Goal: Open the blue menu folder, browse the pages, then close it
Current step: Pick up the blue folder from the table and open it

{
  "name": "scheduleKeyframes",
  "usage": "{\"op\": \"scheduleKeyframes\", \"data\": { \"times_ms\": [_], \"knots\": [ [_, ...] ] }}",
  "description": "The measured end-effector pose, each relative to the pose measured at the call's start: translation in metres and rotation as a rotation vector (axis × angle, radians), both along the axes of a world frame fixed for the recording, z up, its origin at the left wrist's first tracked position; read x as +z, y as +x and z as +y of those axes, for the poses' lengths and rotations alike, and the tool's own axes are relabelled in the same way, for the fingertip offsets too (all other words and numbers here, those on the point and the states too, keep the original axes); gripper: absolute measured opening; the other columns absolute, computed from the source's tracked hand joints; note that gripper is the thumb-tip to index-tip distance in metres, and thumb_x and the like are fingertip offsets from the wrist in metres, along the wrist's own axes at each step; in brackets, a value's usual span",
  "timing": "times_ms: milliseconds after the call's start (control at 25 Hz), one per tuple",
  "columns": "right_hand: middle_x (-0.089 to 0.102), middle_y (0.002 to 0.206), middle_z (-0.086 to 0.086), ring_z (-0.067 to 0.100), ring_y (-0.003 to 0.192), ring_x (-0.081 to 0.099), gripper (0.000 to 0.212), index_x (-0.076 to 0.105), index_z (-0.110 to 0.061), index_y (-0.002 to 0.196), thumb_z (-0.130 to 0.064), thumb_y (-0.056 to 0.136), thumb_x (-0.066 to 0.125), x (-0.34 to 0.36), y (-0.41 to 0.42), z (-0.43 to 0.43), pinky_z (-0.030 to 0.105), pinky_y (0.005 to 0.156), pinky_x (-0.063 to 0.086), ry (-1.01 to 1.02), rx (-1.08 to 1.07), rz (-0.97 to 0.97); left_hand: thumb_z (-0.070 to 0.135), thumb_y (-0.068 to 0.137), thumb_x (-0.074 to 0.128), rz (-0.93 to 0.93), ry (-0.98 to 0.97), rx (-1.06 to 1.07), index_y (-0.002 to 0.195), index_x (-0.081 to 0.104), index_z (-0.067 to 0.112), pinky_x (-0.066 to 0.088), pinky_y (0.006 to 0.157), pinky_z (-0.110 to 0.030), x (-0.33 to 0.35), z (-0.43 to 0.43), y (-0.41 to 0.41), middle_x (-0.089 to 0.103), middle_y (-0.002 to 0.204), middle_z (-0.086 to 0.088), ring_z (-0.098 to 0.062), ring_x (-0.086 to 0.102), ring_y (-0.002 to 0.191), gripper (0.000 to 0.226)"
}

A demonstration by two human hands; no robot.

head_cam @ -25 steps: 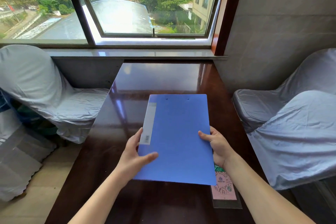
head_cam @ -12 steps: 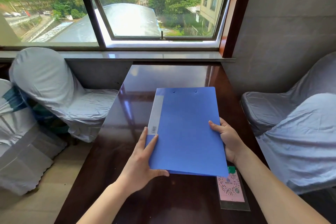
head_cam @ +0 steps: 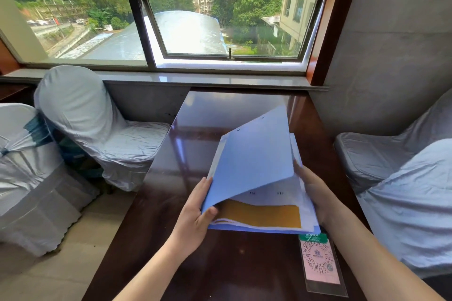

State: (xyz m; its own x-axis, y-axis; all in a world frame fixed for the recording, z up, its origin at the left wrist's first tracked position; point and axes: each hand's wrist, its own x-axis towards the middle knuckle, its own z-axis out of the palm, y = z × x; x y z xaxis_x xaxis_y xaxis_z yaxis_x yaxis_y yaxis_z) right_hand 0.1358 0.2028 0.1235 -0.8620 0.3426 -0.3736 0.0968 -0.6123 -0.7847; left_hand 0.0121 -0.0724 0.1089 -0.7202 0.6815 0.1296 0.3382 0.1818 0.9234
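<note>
A dark glossy table (head_cam: 200,144) runs from the near edge to the far wall under a window (head_cam: 227,17), its sash tilted open. A pink QR-code card (head_cam: 320,261) in a clear sleeve lies flat on the table's near right. White-covered chairs stand on the left (head_cam: 93,117) and on the right (head_cam: 401,178). Outside are trees and buildings.
</note>
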Motion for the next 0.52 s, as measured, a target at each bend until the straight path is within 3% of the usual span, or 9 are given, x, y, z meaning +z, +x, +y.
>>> {"op": "scheduleKeyframes", "data": {
  "times_ms": [80, 160, 280, 400, 520],
  "knots": [
    [0.071, 0.122, 0.024, 0.046, 0.105, 0.07, 0.049, 0.056, -0.01, 0.136, -0.024, 0.09, 0.068, 0.003, -0.001, -0.001, 0.054, 0.082, 0.06, 0.183, -0.066, -0.029, 0.092, 0.066, 0.045, -0.07, 0.079, 0.006, 0.144, 0.037, 0.019, 0.03, 0.114, -0.019, 0.005, 0.0, -0.001, 0.043, 0.15, -0.001, 0.003, 0.039, 0.137, 0.108],
    [0.074, 0.116, 0.023, 0.043, 0.094, 0.074, 0.037, 0.058, -0.01, 0.128, -0.008, 0.092, 0.064, 0.004, -0.002, -0.002, 0.048, 0.067, 0.064, 0.217, -0.114, -0.043, 0.095, 0.059, 0.046, -0.134, 0.13, 0.016, 0.145, 0.036, 0.019, 0.031, 0.109, -0.012, 0.009, 0.0, -0.002, 0.043, 0.149, 0.002, 0.008, 0.041, 0.133, 0.115],
    [0.075, 0.113, 0.021, 0.041, 0.091, 0.075, 0.029, 0.062, -0.012, 0.122, -0.003, 0.095, 0.059, 0.004, -0.001, -0.003, 0.045, 0.062, 0.063, 0.221, -0.147, -0.056, 0.095, 0.055, 0.052, -0.261, 0.221, 0.046, 0.142, 0.047, 0.008, 0.037, 0.113, -0.03, 0.011, -0.001, -0.003, 0.056, 0.142, 0.0, -0.008, 0.051, 0.13, 0.123],
    [0.077, 0.108, 0.019, 0.04, 0.089, 0.076, 0.025, 0.063, -0.014, 0.118, -0.003, 0.097, 0.056, 0.004, 0.001, -0.004, 0.045, 0.061, 0.063, 0.212, -0.178, -0.063, 0.089, 0.054, 0.061, -0.524, 0.356, 0.114, 0.121, 0.066, 0.021, 0.055, 0.094, -0.037, 0.02, -0.003, -0.006, 0.074, 0.119, -0.001, -0.02, 0.067, 0.113, 0.095],
    [0.078, 0.105, 0.015, 0.038, 0.09, 0.077, 0.023, 0.065, -0.018, 0.116, -0.006, 0.098, 0.055, 0.006, 0.005, -0.002, 0.044, 0.061, 0.063, 0.206, -0.204, -0.043, 0.068, 0.074, 0.065, -0.83, 0.519, 0.142, 0.131, 0.058, 0.023, 0.062, 0.079, -0.039, 0.018, -0.011, -0.01, 0.072, 0.126, -0.007, -0.027, 0.068, 0.114, 0.073]
  ]
}}
